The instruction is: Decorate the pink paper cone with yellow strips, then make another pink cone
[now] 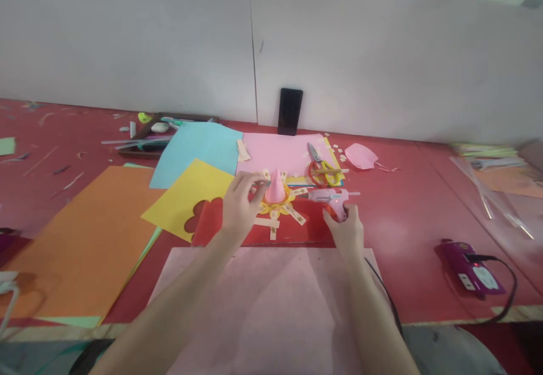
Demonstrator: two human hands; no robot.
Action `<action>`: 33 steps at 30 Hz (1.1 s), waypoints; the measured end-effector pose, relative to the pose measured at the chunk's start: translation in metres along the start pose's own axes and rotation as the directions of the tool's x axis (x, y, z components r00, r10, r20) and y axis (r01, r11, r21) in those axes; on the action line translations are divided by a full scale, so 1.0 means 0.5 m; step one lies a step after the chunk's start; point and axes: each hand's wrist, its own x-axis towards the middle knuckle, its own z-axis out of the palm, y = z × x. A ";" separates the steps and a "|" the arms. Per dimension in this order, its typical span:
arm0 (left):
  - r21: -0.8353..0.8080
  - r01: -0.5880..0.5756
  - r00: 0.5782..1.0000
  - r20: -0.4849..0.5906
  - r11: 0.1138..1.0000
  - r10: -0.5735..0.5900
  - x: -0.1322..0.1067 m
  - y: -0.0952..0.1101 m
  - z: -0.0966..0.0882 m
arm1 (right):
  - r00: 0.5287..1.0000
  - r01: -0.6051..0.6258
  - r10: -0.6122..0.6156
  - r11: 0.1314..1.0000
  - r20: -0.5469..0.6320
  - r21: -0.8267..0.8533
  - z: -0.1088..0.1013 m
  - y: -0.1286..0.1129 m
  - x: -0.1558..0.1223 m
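Observation:
A pink paper cone [276,187] stands upright on a yellow scalloped paper piece [290,199]. Several small paper strips with printed stars [294,214] fan out around it on a red sheet [311,227]. My left hand [241,205] is beside the cone on its left, fingers pinched together; what is between the fingertips is too small to make out. In my right hand [348,229] is a pink hot glue gun [332,196], its nozzle pointing left toward the strips and a clear glue stick showing at its back.
Scissors [324,171] lie on pink paper [271,151] behind the cone. A phone [290,112] leans on the white partition [169,41]. Blue [195,151], yellow [169,208] and orange sheets [85,233] lie left, near a tool tray [139,151]. A purple power box [469,270] sits right.

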 end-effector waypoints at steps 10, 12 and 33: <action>0.195 -0.281 0.894 0.409 0.940 0.182 -0.046 -0.025 0.015 | 0.989 0.144 -0.136 0.975 0.058 -0.167 0.012 -0.027 -0.023; 0.200 -0.286 0.889 0.420 0.937 0.181 -0.045 -0.026 0.016 | 0.985 0.171 -0.164 0.968 0.052 -0.181 0.017 -0.028 -0.026; 0.205 -0.094 0.876 0.483 0.974 -0.017 -0.055 -0.008 0.026 | 0.974 0.228 -0.223 0.936 0.050 -0.268 0.027 -0.022 -0.031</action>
